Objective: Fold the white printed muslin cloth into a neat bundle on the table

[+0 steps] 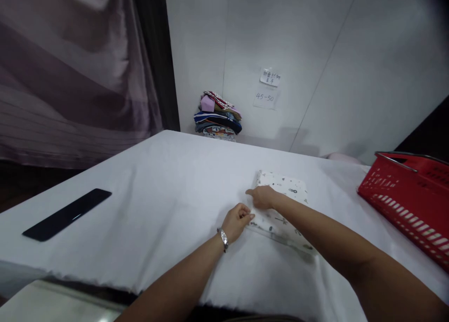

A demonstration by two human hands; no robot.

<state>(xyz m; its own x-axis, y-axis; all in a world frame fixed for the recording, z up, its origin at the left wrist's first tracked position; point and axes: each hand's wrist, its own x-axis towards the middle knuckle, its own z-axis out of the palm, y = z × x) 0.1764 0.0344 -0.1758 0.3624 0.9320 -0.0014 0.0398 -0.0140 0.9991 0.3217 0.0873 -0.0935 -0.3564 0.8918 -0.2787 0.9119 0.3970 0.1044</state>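
A folded white cloth [287, 185] with small dark and green printed motifs lies on the white-covered table, right of the middle. My left hand [237, 223], with a silvery bracelet at the wrist, is at the cloth's near left corner; thumb and fingers are pinched together on its edge. My right hand [262, 197] reaches across the cloth to its left edge. One digit sticks out to the left while the other fingers are curled down at the edge, their tips partly hidden. The right forearm covers part of the cloth.
A red plastic basket [396, 195] with a metal handle stands at the table's right. A flat black object [68, 214] lies at the left. Beyond the far edge, folded clothes [218, 117] are stacked against the wall below paper notes [265, 98]. A curtain [70, 69] hangs at left.
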